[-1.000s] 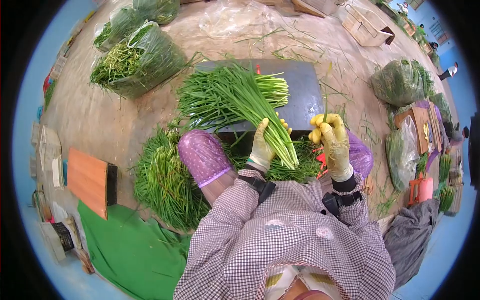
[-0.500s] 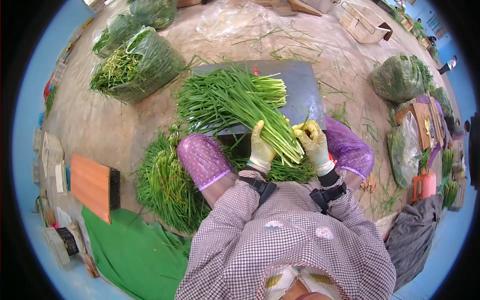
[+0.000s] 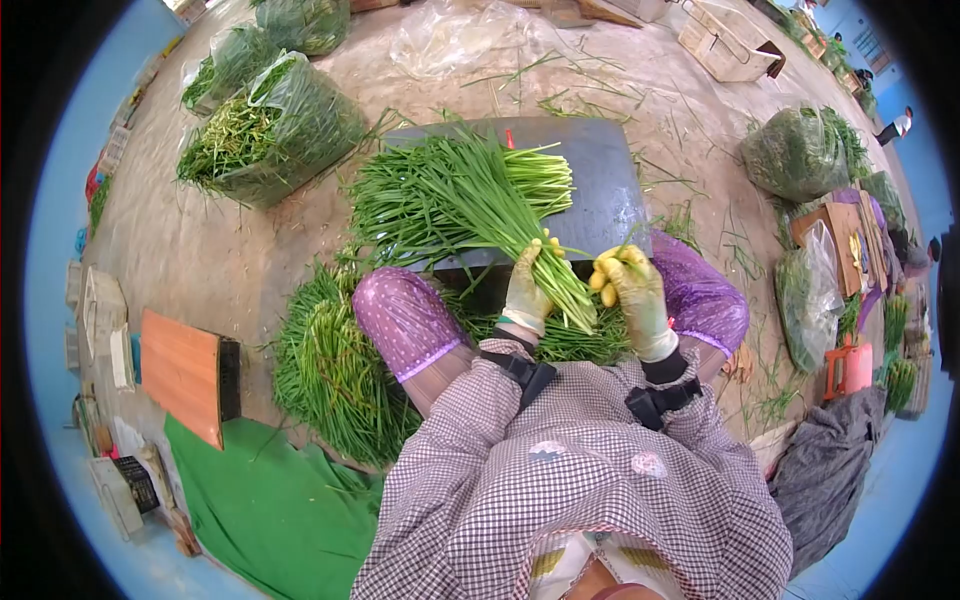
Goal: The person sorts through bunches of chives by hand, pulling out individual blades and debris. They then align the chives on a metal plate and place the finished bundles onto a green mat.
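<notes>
Gloved in stained yellow-white, my left hand [image 3: 527, 292] is wrapped round the stem ends of a bunch of long green stalks [image 3: 490, 205]. The leafy ends of that bunch reach over a grey board [image 3: 610, 190]. More stalks [image 3: 543, 180] lie on the board beneath and beside it. My right hand [image 3: 632, 290], also gloved, is just right of the bunch with its fingers curled together; a thin green stalk runs toward its fingertips. Whether the fingers pinch it is too small to tell. Below my hands, between my knees, are more green stalks [image 3: 580, 345].
A heap of green stalks [image 3: 340, 370] lies left of my knee. Filled plastic bags [image 3: 285, 135] stand at the upper left, another [image 3: 797, 155] at the right. There are also an orange-topped box [image 3: 180, 370], a green cloth [image 3: 270, 500], a crate [image 3: 728, 42] and a distant person [image 3: 897, 127].
My right hand has moved slightly right, away from the bunch, and its fingers have curled in. The bunch in my left hand looks narrower and has turned a little more upright.
</notes>
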Motion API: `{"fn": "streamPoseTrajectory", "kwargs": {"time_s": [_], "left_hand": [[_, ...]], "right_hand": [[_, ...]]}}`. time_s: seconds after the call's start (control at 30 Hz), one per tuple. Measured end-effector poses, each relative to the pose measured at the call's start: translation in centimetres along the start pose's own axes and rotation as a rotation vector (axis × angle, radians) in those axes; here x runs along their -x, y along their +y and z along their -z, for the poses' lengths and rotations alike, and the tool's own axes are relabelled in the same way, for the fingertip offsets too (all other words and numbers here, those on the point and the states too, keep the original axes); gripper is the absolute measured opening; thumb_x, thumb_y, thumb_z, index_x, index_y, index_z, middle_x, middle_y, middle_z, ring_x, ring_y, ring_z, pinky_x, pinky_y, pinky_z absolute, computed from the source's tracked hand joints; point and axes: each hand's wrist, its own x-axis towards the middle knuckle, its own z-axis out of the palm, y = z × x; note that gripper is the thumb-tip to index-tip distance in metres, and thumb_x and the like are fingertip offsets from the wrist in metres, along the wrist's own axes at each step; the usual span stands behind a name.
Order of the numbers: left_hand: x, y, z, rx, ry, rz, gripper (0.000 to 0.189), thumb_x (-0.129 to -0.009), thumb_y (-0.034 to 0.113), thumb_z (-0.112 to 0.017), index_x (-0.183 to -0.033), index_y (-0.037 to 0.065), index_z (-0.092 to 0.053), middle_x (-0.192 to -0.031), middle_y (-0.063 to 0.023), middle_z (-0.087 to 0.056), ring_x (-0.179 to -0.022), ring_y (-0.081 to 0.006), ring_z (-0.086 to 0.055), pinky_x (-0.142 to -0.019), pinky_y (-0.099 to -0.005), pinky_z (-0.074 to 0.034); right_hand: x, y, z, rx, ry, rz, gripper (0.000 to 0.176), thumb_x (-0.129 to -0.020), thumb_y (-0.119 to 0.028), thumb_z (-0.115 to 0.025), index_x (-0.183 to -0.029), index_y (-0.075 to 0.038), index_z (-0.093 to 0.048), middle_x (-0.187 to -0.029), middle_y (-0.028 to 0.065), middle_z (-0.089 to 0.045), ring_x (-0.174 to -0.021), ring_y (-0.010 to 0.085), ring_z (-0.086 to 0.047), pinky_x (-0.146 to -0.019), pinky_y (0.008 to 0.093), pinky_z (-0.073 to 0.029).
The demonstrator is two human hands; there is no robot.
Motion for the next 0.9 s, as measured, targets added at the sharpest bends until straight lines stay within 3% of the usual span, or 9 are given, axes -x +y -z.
{"fn": "streamPoseTrajectory", "kwargs": {"time_s": [0.17, 0.37, 0.47, 0.57, 0.6, 0.73, 0.77, 0.8, 0.9], "left_hand": [[0.0, 0.2, -0.8, -0.020, -0.070, -0.033, 0.039, -0.098, 0.019, -0.065, -0.131, 0.001, -0.057, -0.107, -0.0080, -0.067, -0.096, -0.0199, -0.066, -0.085, -0.0376, -0.056], [0.9, 1.1, -3.0, -0.067, -0.117, -0.036, 0.046, -0.097, 0.023, -0.067, -0.137, 0.004, -0.054, -0.108, -0.0061, -0.066, -0.096, -0.0175, -0.065, -0.085, -0.0359, -0.055], [1.7, 2.3, -5.0, -0.064, -0.232, -0.056, 0.052, -0.097, 0.023, -0.067, -0.143, 0.005, -0.049, -0.106, -0.0051, -0.064, -0.094, -0.0157, -0.062, -0.085, -0.0335, -0.053], [2.4, 2.9, -9.3, -0.137, -0.375, -0.141, 0.059, -0.097, 0.021, -0.067, -0.148, 0.005, -0.042, -0.103, -0.0042, -0.062, -0.091, -0.0139, -0.060, -0.083, -0.0315, -0.051], [2.9, 3.0, -11.0, -0.177, -0.411, -0.184, 0.062, -0.097, 0.021, -0.067, -0.150, 0.005, -0.039, -0.103, -0.0038, -0.062, -0.091, -0.0133, -0.059, -0.082, -0.0310, -0.050], [4.1, 5.0, -15.9, -0.290, -0.487, -0.389, 0.064, -0.096, 0.016, -0.066, -0.152, 0.005, -0.036, -0.100, -0.0035, -0.060, -0.089, -0.0129, -0.057, -0.084, -0.0307, -0.051], [4.3, 5.8, -16.6, -0.309, -0.495, -0.432, 0.065, -0.096, 0.015, -0.066, -0.152, 0.006, -0.035, -0.100, -0.0034, -0.060, -0.090, -0.0131, -0.057, -0.085, -0.0309, -0.052], [4.7, 6.6, -16.9, -0.365, -0.449, -0.518, 0.065, -0.097, 0.014, -0.065, -0.153, 0.006, -0.034, -0.101, -0.0036, -0.059, -0.090, -0.0134, -0.057, -0.085, -0.0308, -0.052], [5.6, 8.2, -16.4, -0.463, -0.364, -0.725, 0.065, -0.099, 0.015, -0.061, -0.156, 0.009, -0.030, -0.107, -0.0035, -0.058, -0.092, -0.0139, -0.058, -0.084, -0.0300, -0.054]], "right_hand": [[0.8, -5.2, 5.2, -0.135, 0.138, 0.241, 0.012, -0.103, -0.018, -0.058, -0.095, -0.009, -0.058, -0.079, -0.0005, -0.058, -0.061, 0.0060, -0.046, -0.056, 0.0199, -0.038], [2.2, -8.5, 15.3, -0.142, 0.543, 0.627, 0.017, -0.104, -0.023, -0.059, -0.100, -0.006, -0.061, -0.082, 0.0000, -0.057, -0.064, 0.0071, -0.045, -0.059, 0.0208, -0.037], [4.8, -10.4, 23.6, 0.261, 1.040, 0.707, 0.023, -0.105, -0.026, -0.056, -0.096, -0.006, -0.063, -0.079, -0.0006, -0.057, -0.062, 0.0066, -0.043, -0.061, 0.0206, -0.038], [4.5, -6.4, 26.2, 0.545, 0.638, 0.310, 0.017, -0.104, -0.023, -0.058, -0.105, -0.006, -0.064, -0.092, 0.0033, -0.065, -0.068, 0.0063, -0.053, -0.061, 0.0201, -0.045], [3.8, -1.8, 25.9, 0.963, 0.508, 0.483, 0.011, -0.099, -0.018, -0.060, -0.101, -0.008, -0.064, -0.089, 0.0018, -0.064, -0.064, 0.0084, -0.051, -0.061, 0.0228, -0.043], [5.2, 3.8, 11.4, 1.124, -0.680, -0.135, 0.041, -0.088, -0.045, -0.066, -0.104, -0.007, -0.066, -0.101, 0.0149, -0.070, -0.087, 0.0287, -0.067, -0.069, 0.0379, -0.054], [6.0, 4.3, 9.3, 1.159, -0.842, -0.185, 0.049, -0.085, -0.051, -0.068, -0.105, -0.006, -0.066, -0.104, 0.0181, -0.071, -0.092, 0.0338, -0.071, -0.071, 0.0417, -0.056], [7.1, 7.9, 10.0, 1.216, -0.750, 0.153, 0.052, -0.083, -0.053, -0.069, -0.104, -0.006, -0.067, -0.097, 0.0152, -0.072, -0.088, 0.0319, -0.071, -0.070, 0.0422, -0.056], [3.1, 2.0, 5.4, 1.501, -0.474, -0.073, 0.051, -0.085, -0.052, -0.070, -0.109, -0.007, -0.068, -0.098, 0.0135, -0.071, -0.089, 0.0321, -0.070, -0.075, 0.0411, -0.055]]}}
